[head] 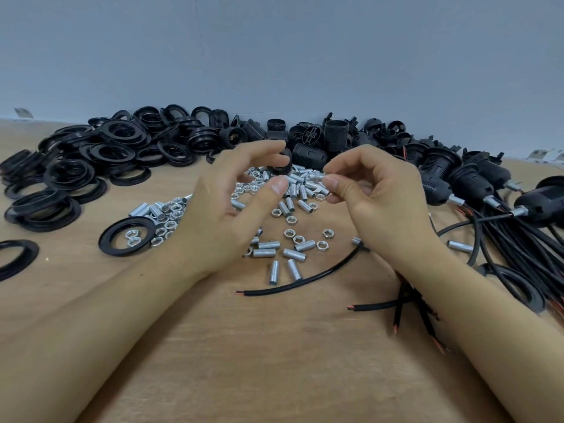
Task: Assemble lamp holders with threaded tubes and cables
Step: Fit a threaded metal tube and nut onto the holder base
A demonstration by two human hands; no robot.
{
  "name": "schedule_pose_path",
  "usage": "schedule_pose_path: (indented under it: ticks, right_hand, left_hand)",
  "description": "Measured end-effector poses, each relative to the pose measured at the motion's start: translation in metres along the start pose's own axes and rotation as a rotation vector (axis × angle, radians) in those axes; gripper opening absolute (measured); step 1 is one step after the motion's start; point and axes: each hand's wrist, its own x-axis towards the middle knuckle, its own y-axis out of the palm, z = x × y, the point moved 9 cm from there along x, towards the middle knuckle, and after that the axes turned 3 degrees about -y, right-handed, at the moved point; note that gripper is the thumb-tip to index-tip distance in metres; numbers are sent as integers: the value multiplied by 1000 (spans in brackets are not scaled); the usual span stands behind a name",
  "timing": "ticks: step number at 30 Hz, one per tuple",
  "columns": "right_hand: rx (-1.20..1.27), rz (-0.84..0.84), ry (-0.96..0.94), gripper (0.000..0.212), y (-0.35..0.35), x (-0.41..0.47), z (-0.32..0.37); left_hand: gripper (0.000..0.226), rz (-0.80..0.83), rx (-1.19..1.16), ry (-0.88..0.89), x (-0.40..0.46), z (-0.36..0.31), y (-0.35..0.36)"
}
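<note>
Two hands hang over the middle of the table (pixel 274 361), fingers facing each other. The right hand (pixel 378 203) pinches a small threaded tube (pixel 317 176) between thumb and forefinger, the tube pointing left; its other fingers curl loosely under. The left hand (pixel 232 206) curves thumb and forefinger round a black holder part (pixel 279 161), which sits between those fingers; whether they truly grip it or only cup it I cannot tell, since the part is partly hidden.

Tube and holder part lie near each other but apart, which suggests the tube is being lined up to screw into the part.

Just below the fingers lies a scatter of loose tubes (pixel 293 190) and hex nuts (pixel 297 236), kept within easy reach. Nearer the wrists, a short black cable (pixel 305 283) with bared copper ends curves across the table, and more cable ends (pixel 406 303) cross under the right forearm.

Farther out, black rings (pixel 100 154) are heaped at left, holder bodies (pixel 314 138) pile along the wall, and finished holders (pixel 467 184) with tubes and cables fitted lie at right, seemingly the done pile.
</note>
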Motion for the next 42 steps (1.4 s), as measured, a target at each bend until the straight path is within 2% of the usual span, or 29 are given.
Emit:
schedule_pose_path:
  ticks: [3,7,9,13,16,19,23,30,34,37,39,42]
  right_hand:
    - [-100,-126,53,14,-19,4,-12]
    - [-164,-358,201,11,-59,7,-36]
    - [-166,-382,294,11,-68,5,-52]
    - [-178,-380,366,18,-68,2,-64]
    - [-183,-407,329,21,-70,4,-59]
    - [-146,-422,325,21,-73,4,-56]
    - [-115,-368,317,22,-64,3,-53]
    - [-157,-217,175,22,-40,7,-36]
    - [-171,-186,139,23,-34,8,-35]
    - [-172,-178,126,23,-32,9,-36]
    - [-152,-196,125,20,-34,9,-36]
    - [-123,-267,155,18,-41,10,-40]
  left_hand:
    - [38,13,131,-27,0,8,3]
    - [22,-31,374,-39,4,18,-2]
    - [14,-52,462,-84,7,28,-9]
    - [18,-84,619,-244,9,50,-24]
    - [20,-135,611,-298,10,53,-35]
    - [17,-132,622,-279,9,49,-35]
    - [11,-103,638,-295,13,50,-30]
    - [16,51,564,-345,71,65,-9]
    - [18,130,573,-288,110,58,24]
    - [28,186,629,-225,132,53,52]
    - [26,174,520,-230,142,47,64]
    - [37,138,176,-279,136,31,77]
